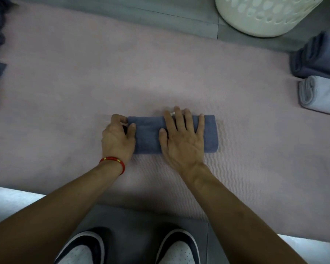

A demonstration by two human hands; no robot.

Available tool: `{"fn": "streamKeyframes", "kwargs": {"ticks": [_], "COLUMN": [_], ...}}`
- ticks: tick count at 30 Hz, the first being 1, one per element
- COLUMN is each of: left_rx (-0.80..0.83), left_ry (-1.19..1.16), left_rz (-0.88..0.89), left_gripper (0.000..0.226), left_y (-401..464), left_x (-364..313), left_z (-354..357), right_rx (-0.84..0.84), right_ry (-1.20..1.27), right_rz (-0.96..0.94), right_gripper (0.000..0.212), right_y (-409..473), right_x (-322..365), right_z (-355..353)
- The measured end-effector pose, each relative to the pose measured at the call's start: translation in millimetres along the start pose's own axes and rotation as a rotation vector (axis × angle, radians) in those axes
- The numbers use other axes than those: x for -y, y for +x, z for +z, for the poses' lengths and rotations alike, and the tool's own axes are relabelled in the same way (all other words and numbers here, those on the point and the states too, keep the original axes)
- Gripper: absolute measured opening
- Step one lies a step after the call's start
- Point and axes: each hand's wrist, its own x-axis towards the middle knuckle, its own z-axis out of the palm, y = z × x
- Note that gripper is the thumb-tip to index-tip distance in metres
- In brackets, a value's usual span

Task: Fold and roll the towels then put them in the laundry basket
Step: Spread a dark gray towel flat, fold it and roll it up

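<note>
Now both hands press the rolled towel (151, 136).

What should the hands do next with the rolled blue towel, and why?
Probably lift the rolled blue towel toward the white perforated laundry basket: the roll looks finished, the left hand holds its end, and the right hand lies flat on top.

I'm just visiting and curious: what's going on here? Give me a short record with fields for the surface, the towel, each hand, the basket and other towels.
surface: pale pink ribbed mat
towel in work: blue-grey rolled terry towel, lying on the mat
left hand: fingers curled at the roll's left end
right hand: flat on top, fingers straight
basket: cream perforated plastic laundry basket, top right, on grey floor
other towels: dark blue roll and light grey roll at right
</note>
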Motion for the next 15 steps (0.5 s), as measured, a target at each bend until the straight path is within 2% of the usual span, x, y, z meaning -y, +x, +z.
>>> {"fn": "streamKeyframes", "kwargs": {"ticks": [4,7,10,12,15], "left_rx": [0.027,0.08,0.187,0.227,0.309], "left_ry": [0.05,0.119,0.12,0.047,-0.173], "left_rz": [-0.045,-0.136,-0.207,-0.248,-0.425], "left_gripper": [0.029,0.028,0.021,0.016,0.015], "left_y": [3,12,22,29,38], "left_x": [-2,-7,-14,-11,-10], "left_z": [-4,-7,-15,-21,-25], "right_rx": [-0.022,-0.008,0.034,0.058,0.093], "right_ry": [0.056,0.164,0.322,0.297,0.285], "right_rz": [0.075,0.309,0.561,0.621,0.624], "right_gripper": [0.06,0.058,0.07,0.078,0.063], "right_y": [2,1,-8,-13,-8], "right_x": [-1,-21,-47,-55,-54], "right_z": [-4,-5,-15,-26,-41]}}
